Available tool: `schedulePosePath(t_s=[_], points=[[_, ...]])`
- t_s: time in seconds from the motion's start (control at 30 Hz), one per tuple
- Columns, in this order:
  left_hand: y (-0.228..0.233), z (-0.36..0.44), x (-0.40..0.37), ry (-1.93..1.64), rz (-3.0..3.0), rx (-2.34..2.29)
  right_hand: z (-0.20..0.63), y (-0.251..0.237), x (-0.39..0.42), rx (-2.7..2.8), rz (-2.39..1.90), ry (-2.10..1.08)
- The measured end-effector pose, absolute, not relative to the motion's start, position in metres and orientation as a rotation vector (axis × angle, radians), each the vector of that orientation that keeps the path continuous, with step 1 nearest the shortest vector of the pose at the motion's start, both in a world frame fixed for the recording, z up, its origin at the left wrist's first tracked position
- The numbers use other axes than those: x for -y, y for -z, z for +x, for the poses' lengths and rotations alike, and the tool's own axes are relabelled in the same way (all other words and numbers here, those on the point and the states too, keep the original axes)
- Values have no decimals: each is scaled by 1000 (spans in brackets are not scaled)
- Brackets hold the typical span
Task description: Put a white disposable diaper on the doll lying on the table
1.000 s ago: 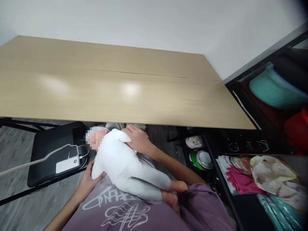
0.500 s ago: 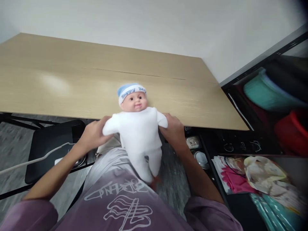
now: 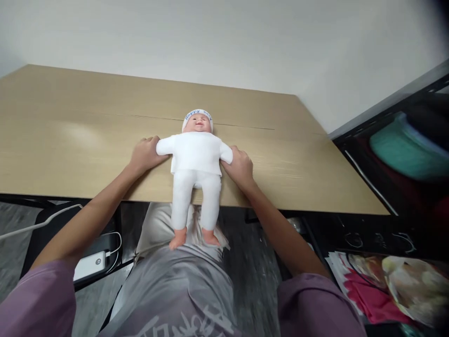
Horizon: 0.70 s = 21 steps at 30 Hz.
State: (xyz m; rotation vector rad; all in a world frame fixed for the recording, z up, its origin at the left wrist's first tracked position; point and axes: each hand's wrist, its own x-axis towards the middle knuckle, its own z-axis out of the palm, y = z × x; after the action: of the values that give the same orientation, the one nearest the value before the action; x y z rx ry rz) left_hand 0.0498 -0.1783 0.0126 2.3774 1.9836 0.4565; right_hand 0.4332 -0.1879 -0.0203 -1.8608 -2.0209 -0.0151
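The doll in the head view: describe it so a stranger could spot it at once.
On the long wooden table, at its near edge, a baby doll lies face up between the left hand and right hand. All white, blue-trimmed cap, bare feet hanging off the edge.

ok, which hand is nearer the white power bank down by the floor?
Left. The left hand is on the table at the doll's left side, above the power bank. The right hand holds the doll's other side, farther away.
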Motion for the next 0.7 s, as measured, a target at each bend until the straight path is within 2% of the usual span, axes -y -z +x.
schedulePosePath(t_s=[0.53,0.7], points=[[2,33,-28,-713,2287,-2112,413,40,-36,1940,-1831,174],[1,30,-69,-654,2309,-2130,410,43,-85,1937,-1793,165]])
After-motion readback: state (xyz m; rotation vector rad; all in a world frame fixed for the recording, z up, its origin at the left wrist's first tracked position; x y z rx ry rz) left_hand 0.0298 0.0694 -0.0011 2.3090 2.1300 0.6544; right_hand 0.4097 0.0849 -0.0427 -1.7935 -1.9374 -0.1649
